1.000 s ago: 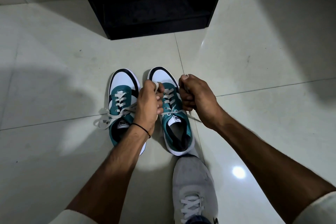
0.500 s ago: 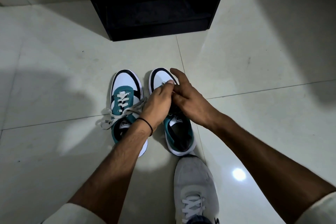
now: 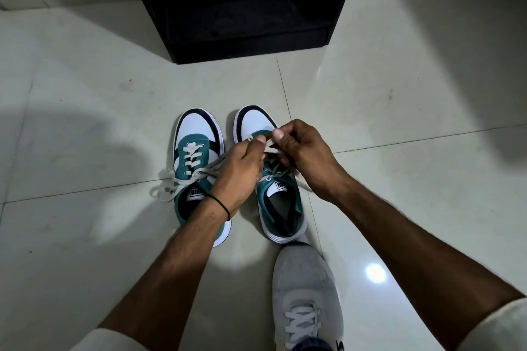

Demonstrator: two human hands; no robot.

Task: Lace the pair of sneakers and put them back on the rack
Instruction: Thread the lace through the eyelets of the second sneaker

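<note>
You can make out a black-bordered brand label on the white tongue [image 3: 198,192] of the left teal sneaker [image 3: 196,168], but its blocky letters are too blurred to read with confidence. The tongue [image 3: 281,186] of the right teal sneaker [image 3: 281,196] carries a matching label, just as unclear, partly behind your hands

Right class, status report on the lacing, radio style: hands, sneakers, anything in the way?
Left hand and right hand pinching right sneaker's lace. Left sneaker laced, ends loose. Rack ahead, unobstructed.

Cream sleeves [image 3: 502,325], black wristband [image 3: 219,202] (left), grey shoe [image 3: 306,288].
</note>
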